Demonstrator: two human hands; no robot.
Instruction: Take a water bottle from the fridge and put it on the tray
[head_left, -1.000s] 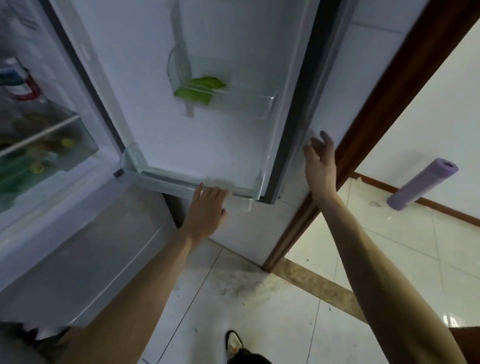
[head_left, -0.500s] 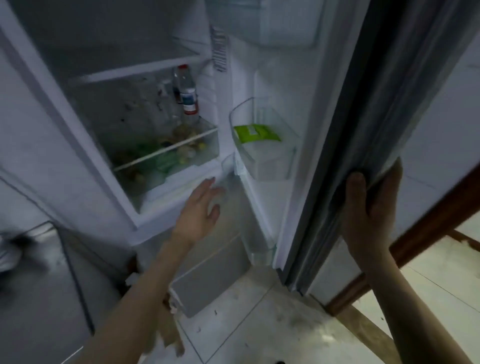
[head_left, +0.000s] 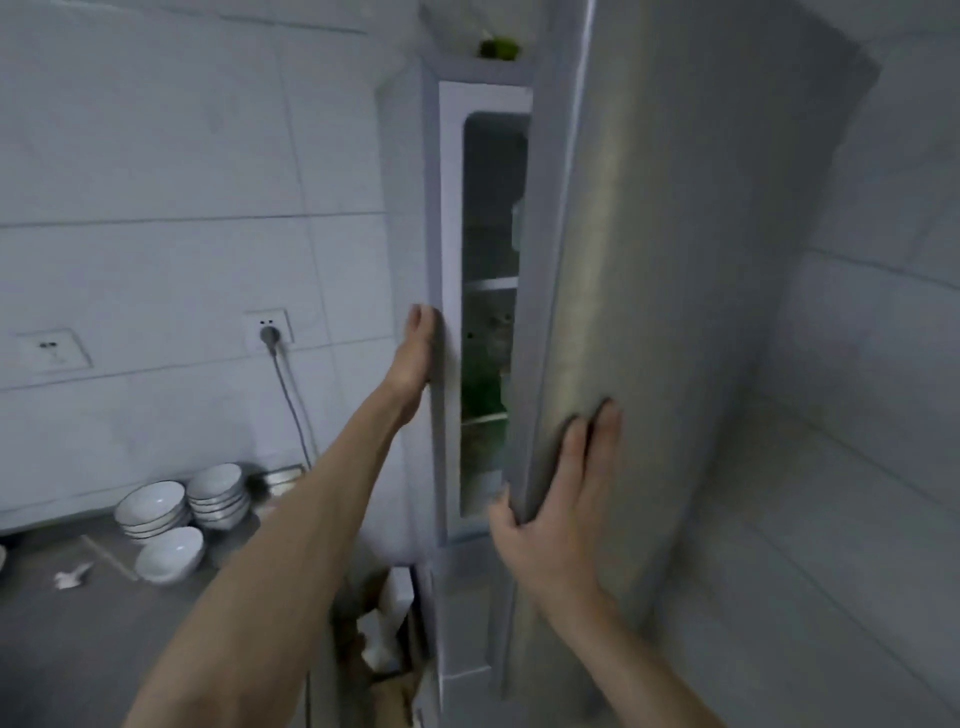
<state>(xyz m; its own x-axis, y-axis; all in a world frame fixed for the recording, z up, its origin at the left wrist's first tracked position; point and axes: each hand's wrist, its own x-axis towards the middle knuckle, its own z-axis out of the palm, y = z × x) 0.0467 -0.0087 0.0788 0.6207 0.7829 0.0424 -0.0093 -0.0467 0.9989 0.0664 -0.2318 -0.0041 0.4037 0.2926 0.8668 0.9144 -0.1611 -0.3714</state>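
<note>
The silver fridge door (head_left: 675, 260) stands only a narrow gap away from the white fridge body (head_left: 449, 208). Through the gap (head_left: 488, 322) I see dim shelves and something green low down. No water bottle shows there, and no tray is in view. My left hand (head_left: 415, 358) lies flat against the fridge's left front edge, fingers up, holding nothing. My right hand (head_left: 561, 499) grips the door's free edge, with the fingers spread on the outer face and the thumb hooked round the rim.
A grey counter (head_left: 78, 649) runs at the left with two stacks of white bowls (head_left: 215, 493) and a single bowl (head_left: 169, 553). A plugged wall socket (head_left: 267, 327) hangs above it. Cardboard and bags (head_left: 389, 649) fill the slot beside the fridge. A tiled wall stands at the right.
The door has swung from wide open to almost closed under my right hand. My left hand has left the fridge interior and now rests on the fridge's left edge. My view has risen.
</note>
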